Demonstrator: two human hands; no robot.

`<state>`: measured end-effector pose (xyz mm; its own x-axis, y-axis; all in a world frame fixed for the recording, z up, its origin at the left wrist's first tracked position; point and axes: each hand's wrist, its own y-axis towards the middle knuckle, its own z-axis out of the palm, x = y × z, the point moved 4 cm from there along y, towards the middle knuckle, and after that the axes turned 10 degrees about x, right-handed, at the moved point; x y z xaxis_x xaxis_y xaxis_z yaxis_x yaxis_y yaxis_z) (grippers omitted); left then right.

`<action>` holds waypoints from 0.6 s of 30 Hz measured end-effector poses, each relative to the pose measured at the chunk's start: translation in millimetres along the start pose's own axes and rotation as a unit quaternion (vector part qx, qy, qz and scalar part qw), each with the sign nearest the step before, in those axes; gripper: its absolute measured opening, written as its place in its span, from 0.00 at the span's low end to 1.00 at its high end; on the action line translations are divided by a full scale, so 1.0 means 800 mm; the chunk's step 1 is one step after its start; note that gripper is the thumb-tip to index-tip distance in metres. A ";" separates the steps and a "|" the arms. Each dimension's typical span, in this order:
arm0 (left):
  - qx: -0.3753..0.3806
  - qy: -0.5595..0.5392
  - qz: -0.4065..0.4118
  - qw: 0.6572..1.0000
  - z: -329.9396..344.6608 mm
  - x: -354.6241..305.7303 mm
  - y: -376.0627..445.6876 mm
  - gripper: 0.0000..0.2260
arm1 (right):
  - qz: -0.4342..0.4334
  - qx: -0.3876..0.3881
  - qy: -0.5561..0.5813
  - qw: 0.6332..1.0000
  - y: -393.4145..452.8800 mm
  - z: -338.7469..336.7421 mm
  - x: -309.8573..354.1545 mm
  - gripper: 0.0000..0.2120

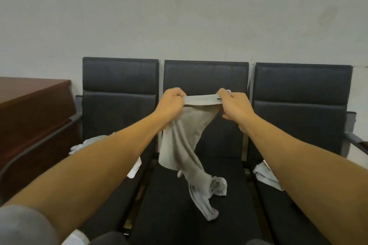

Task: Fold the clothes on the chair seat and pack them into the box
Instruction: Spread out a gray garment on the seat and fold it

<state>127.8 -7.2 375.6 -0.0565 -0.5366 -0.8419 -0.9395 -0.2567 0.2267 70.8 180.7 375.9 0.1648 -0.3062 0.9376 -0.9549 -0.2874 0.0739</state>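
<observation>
A light grey garment (184, 141) hangs in the air over the middle chair seat (179, 205). My left hand (172, 103) grips the left end of its band and my right hand (234, 105) pinches the right end, stretching the band flat between them. The cloth's lower part trails down and its twisted end lies on the black seat. No box shows in this view.
Three black chairs stand in a row against a pale wall. White cloth (87, 144) lies on the left chair seat, partly behind my left arm. Another pale piece (265, 177) lies on the right seat. A brown wooden cabinet (29, 109) stands at the left.
</observation>
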 end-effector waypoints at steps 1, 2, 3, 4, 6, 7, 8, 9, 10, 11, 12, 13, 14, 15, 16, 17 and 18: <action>0.022 0.021 0.029 0.999 -0.007 -0.009 -0.005 0.09 | -0.017 -0.015 -0.030 0.999 -0.004 0.000 0.004 0.18; 0.057 0.082 0.058 0.993 -0.011 -0.017 -0.010 0.10 | -0.027 -0.030 -0.033 0.999 -0.006 0.001 0.005 0.17; 0.092 0.178 0.083 0.976 -0.012 -0.024 -0.014 0.14 | -0.028 -0.040 -0.006 0.999 -0.008 0.001 0.007 0.16; 0.113 0.299 0.103 0.942 -0.015 -0.026 -0.019 0.17 | -0.019 -0.050 0.048 0.997 -0.011 0.003 0.008 0.15; 0.114 0.463 0.125 0.870 -0.021 -0.023 -0.023 0.16 | 0.002 -0.071 0.193 0.979 -0.017 0.004 0.007 0.12; 0.115 0.474 0.115 0.866 -0.027 -0.018 -0.025 0.14 | 0.005 -0.081 0.239 0.967 -0.020 0.004 0.007 0.11; 0.123 0.449 0.096 0.880 -0.034 -0.009 -0.024 0.13 | 0.004 -0.089 0.253 0.963 -0.022 0.002 0.008 0.12; 0.138 0.410 0.072 0.899 -0.040 0.001 -0.027 0.12 | -0.002 -0.098 0.231 0.968 -0.026 -0.002 0.006 0.14; 0.147 0.378 0.051 0.913 -0.048 0.012 -0.027 0.11 | -0.022 -0.104 0.177 0.978 -0.028 -0.008 0.007 0.15; 0.149 0.355 0.032 0.922 -0.058 0.021 -0.028 0.11 | -0.057 -0.104 0.097 0.988 -0.029 -0.014 0.009 0.16; 0.142 0.329 0.013 0.934 -0.065 0.029 -0.030 0.11 | -0.100 -0.095 0.006 0.990 -0.032 -0.020 0.009 0.17; 0.128 0.296 -0.003 0.947 -0.071 0.034 -0.033 0.11 | -0.140 -0.083 -0.083 0.983 -0.038 -0.025 0.009 0.16; 0.113 0.252 -0.015 0.961 -0.076 0.038 -0.034 0.12 | -0.166 -0.067 -0.154 0.972 -0.042 -0.029 0.007 0.16; 0.097 0.210 -0.021 0.973 -0.079 0.039 -0.035 0.13 | -0.179 -0.042 -0.209 0.960 -0.045 -0.032 0.003 0.15; 0.082 0.177 -0.019 0.981 -0.080 0.039 -0.034 0.14 | -0.194 -0.005 -0.254 0.948 -0.048 -0.033 0.001 0.19; 0.079 0.165 -0.008 0.983 -0.079 0.036 -0.035 0.14 | -0.210 0.043 -0.293 0.932 -0.051 -0.031 0.000 0.26; 0.086 0.169 0.014 0.982 -0.077 0.032 -0.035 0.14 | -0.222 0.095 -0.340 0.909 -0.054 -0.025 0.001 0.33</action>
<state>173.4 -63.4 377.6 0.0049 -0.7846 -0.6200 -0.9840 -0.1141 0.1367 107.2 211.3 380.6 0.6997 -0.5928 0.3988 -0.7078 -0.6514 0.2733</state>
